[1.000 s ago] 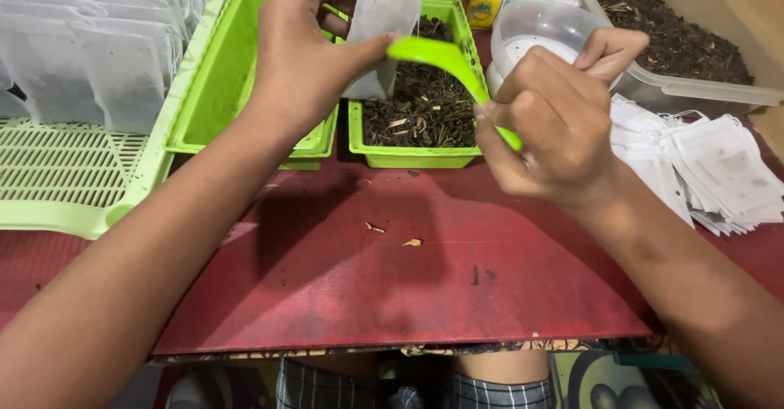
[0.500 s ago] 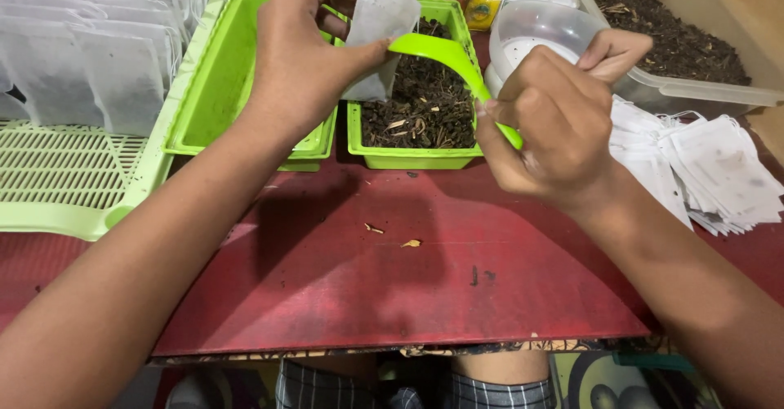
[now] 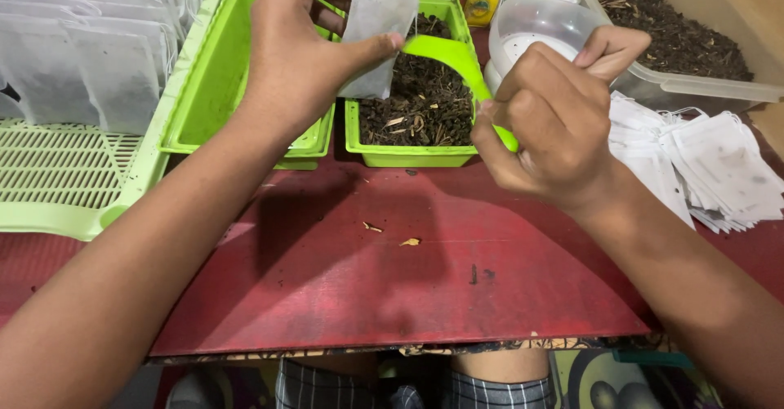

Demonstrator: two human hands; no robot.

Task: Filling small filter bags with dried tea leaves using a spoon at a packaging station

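A person's two bare hands work over a red tabletop [image 3: 392, 295], seen from above.

The left hand [image 3: 298, 58], in the upper middle of the frame, is closed in a pinch on a small white paper pouch [image 3: 371, 29], thumb along its lower edge. The pouch hangs upright at the top centre, partly over the near left corner of a green tray of dark dried leaves [image 3: 416, 111].

The right hand [image 3: 551, 123], at centre right, is wrapped tight around the handle of a green scoop [image 3: 449, 58]. The scoop's long axis runs on a slant, from the fist at lower right up to its bowl at upper left. The bowl's tip meets the left thumb and the pouch's lower right edge, so scoop and pouch are touching or very nearly so. The pouch lies up and to the left of the right hand, and the left hand is the nearer one, already holding it.

Around them: an empty green tray [image 3: 212, 90] to the left, rows of filled white pouches [image 3: 90, 58] in the upper left, a loose pile of flat pouches [image 3: 702, 172] at right, a clear tub [image 3: 539, 29] and a clear bin of dried leaves [image 3: 678, 33] in the upper right.

Compared with a second ago, both hands, the scoop and the pouch sit in almost the same places; any shift is too slight to tell.
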